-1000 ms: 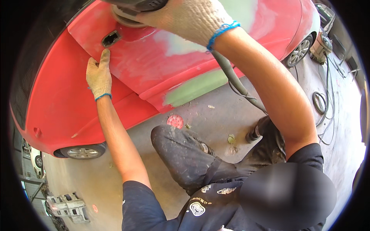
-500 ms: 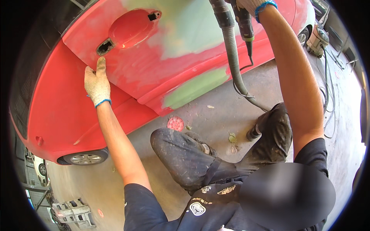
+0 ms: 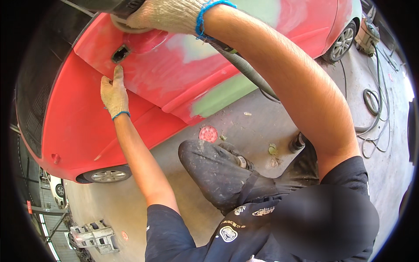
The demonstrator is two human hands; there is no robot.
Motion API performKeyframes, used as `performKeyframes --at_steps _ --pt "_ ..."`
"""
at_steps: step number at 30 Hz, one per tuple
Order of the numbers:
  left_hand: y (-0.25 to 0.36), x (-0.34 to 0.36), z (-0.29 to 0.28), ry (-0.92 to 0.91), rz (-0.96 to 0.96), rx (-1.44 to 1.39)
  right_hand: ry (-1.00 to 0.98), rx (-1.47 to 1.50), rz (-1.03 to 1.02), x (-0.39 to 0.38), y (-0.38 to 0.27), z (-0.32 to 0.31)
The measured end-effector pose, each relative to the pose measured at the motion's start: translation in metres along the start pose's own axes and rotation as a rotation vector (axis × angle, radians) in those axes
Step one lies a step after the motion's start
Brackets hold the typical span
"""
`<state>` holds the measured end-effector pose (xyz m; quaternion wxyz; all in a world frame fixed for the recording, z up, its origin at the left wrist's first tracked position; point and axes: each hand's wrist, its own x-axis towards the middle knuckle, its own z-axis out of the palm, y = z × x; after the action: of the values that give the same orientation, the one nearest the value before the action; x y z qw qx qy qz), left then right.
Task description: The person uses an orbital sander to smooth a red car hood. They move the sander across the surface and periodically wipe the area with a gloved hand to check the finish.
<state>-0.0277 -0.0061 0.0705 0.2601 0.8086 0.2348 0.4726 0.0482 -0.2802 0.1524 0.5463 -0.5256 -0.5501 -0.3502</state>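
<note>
Beige-gloved, my right grip (image 3: 170, 16) held the sander (image 3: 102, 5), swung back beside the handle opening (image 3: 120, 53), likely returning work there; my left grip (image 3: 115, 95), closure unclear, lay below it.

Brightly lit overall, most strongly from about 3 o'clock, washing the floor (image 3: 397, 135) pale there and flaring white near the rim. Falls dark over the car's glass (image 3: 46, 70) at 10 o'clock. Curves straight edges toward a black border. Blanked by a dark oval blur (image 3: 325, 225) at 4 o'clock; fairly crisp around the left hand (image 3: 115, 94).
</note>
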Motion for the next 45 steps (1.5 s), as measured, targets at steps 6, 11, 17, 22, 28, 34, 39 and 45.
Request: performKeyframes --at_steps 6,11,17,22,28,34,39,45 --pt "0.014 -0.007 0.018 0.016 0.013 -0.070 0.060 -0.056 -0.033 -0.011 -0.003 -0.019" --pt "-0.002 -0.001 0.004 0.011 0.019 -0.040 0.187 -0.009 0.129 -0.012 0.026 0.027" --pt "0.000 -0.001 0.010 0.012 0.012 -0.067 -0.012 -0.053 0.230 -0.010 0.027 0.001" --pt "0.005 -0.010 0.012 0.000 0.014 -0.101 -0.064 -0.097 0.337 -0.038 0.019 -0.029" --pt "-0.019 -0.016 0.010 0.030 0.071 -0.082 0.044 -0.177 0.678 -0.132 0.007 -0.048" --pt "-0.029 -0.195 0.035 -0.143 0.000 -0.373 0.329 0.574 1.113 -0.212 -0.027 -0.090" --pt "-0.035 -0.274 0.074 -0.654 -0.480 -0.850 0.393 0.971 1.181 -0.305 -0.040 -0.108" --pt "0.083 -0.310 0.112 -0.717 -0.328 -1.073 0.491 1.665 1.074 -0.391 -0.034 -0.117"
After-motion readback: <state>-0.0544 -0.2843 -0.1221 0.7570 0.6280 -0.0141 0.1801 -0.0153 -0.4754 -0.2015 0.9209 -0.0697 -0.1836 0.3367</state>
